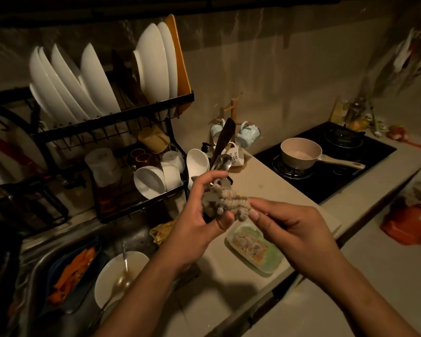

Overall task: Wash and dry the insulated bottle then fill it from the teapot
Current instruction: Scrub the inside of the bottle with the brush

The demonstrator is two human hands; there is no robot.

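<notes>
Grey-beige and fuzzy, a ribbed cloth-like piece (225, 203) is held over the counter (265, 188) beside the sink (129, 235): the left hand (199, 215) curls around it, the right hand (289, 227) pinches its end. Which item is the insulated bottle cannot be told.

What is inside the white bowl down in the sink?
A metal spoon lies in the white bowl. The left forearm covers the bowl's near right part, so that part is hidden.

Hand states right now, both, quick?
Left hand: grips the fuzzy grey cloth.
Right hand: pinches the end of the same cloth.
</notes>
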